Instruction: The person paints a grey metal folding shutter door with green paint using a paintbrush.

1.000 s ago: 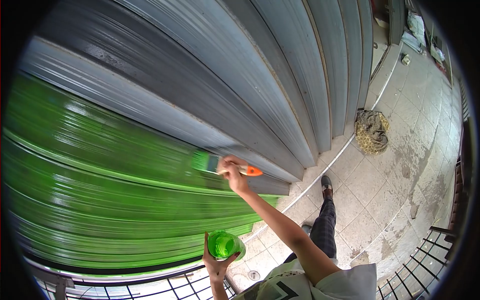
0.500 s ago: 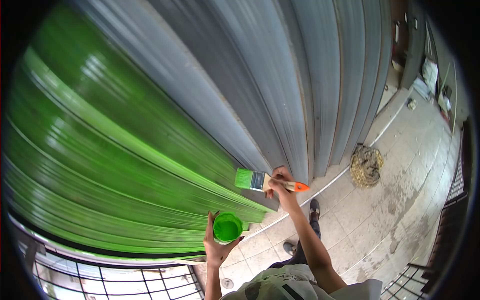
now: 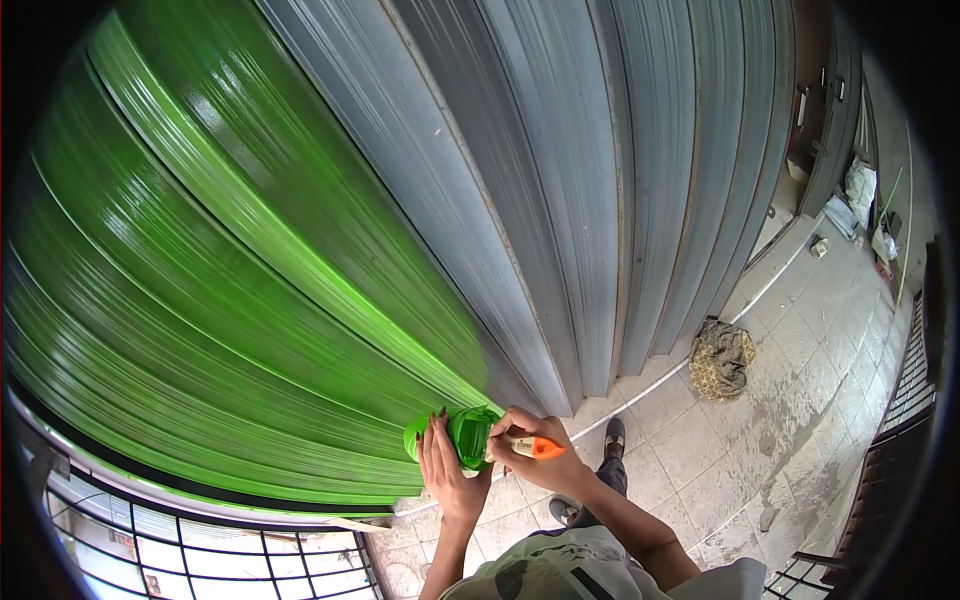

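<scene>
- Head view, nearest to us: our pale printed shirt [image 3: 570,570] fills the bottom edge, and both forearms rise from it toward the shutter.
- Our left hand [image 3: 447,478] cups the green paint cup [image 3: 462,433] from below and behind, fingers spread and curled about its wall; the cup is tilted with its mouth turned toward the brush.
- Our right hand [image 3: 535,462] is closed in a pinch on the paintbrush [image 3: 520,446], fingers wrapped tight round the pale handle, with the orange handle end poking out to the right; the bristle end goes into the cup, and we cannot see the bristles.
- Both hands meet just in front of the lower corner of the painted area, close to the shutter face.
- Below the hands we see our dark trouser leg and a shoe [image 3: 613,434] on the tiled floor [image 3: 780,400]; open tile lies to the right of the feet.
- A metal window grille [image 3: 200,555] runs along the lower left edge, under the shutter's bottom rail.
- The rolling shutter [image 3: 620,180] fills most of the view: its left part is wet green paint [image 3: 200,300], and its right part is bare grey ribbed metal, the paint edge running diagonally down to the cup.
- A crumpled rag bundle [image 3: 722,358] lies on the tiles just beside the shutter's foot, well apart from us.
- A dark railing [image 3: 890,440] borders the floor on the right edge.
- Farthest, at the upper right, some small clutter [image 3: 865,190] sits by a wall, too small to name.
</scene>
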`<move>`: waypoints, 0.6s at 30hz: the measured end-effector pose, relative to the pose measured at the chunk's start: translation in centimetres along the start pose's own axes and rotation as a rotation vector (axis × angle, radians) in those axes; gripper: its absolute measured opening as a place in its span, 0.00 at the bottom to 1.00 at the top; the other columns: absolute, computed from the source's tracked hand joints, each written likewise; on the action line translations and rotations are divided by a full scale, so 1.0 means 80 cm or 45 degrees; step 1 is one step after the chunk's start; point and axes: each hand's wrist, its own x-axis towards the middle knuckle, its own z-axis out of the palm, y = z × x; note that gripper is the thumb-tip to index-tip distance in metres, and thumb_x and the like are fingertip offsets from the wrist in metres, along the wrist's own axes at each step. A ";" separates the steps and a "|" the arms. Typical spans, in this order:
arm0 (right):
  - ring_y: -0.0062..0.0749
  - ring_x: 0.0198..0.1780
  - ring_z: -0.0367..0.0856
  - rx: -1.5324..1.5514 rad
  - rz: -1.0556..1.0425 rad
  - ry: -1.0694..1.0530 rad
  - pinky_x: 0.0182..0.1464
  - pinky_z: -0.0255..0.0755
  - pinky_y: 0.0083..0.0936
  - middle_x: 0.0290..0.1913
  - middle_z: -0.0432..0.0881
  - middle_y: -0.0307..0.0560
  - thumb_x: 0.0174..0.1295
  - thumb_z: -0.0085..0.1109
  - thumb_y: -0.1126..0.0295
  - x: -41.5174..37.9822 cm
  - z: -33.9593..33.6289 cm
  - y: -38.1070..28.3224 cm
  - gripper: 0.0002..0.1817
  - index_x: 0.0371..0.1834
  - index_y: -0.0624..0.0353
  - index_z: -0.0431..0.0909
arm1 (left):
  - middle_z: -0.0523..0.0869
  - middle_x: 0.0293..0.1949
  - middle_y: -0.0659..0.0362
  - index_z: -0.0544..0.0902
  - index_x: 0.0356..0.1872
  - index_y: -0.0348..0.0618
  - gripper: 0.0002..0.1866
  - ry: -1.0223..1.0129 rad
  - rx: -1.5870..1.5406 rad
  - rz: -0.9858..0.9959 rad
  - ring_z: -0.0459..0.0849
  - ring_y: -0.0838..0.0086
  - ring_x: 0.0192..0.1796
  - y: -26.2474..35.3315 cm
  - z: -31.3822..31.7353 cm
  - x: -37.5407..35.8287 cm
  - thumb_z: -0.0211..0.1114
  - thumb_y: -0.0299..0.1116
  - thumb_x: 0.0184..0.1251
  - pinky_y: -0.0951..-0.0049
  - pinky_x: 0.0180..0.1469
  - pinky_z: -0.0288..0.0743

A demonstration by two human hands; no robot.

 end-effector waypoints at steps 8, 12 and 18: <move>0.24 0.23 0.84 -0.375 -0.101 -0.032 0.23 0.72 0.18 0.21 0.83 0.42 0.61 0.62 0.67 0.024 0.010 0.019 0.10 0.31 0.60 0.73 | 0.74 0.61 0.47 0.59 0.66 0.29 0.48 -0.053 0.005 0.056 0.70 0.51 0.65 -0.003 0.000 0.000 0.75 0.32 0.43 0.49 0.67 0.57; 0.23 0.17 0.81 -0.255 -0.025 -0.085 0.19 0.70 0.18 0.17 0.81 0.41 0.62 0.61 0.65 0.031 0.014 0.015 0.11 0.31 0.60 0.73 | 0.74 0.60 0.46 0.59 0.66 0.28 0.50 -0.043 0.016 0.038 0.70 0.50 0.64 -0.005 0.000 0.002 0.76 0.31 0.39 0.50 0.66 0.58; 0.28 0.15 0.79 -0.382 -0.099 -0.039 0.18 0.69 0.23 0.17 0.81 0.43 0.60 0.62 0.65 0.031 0.019 0.027 0.11 0.29 0.60 0.73 | 0.74 0.59 0.44 0.59 0.65 0.26 0.49 -0.016 -0.034 0.008 0.70 0.48 0.63 -0.006 0.000 0.006 0.76 0.30 0.40 0.50 0.66 0.59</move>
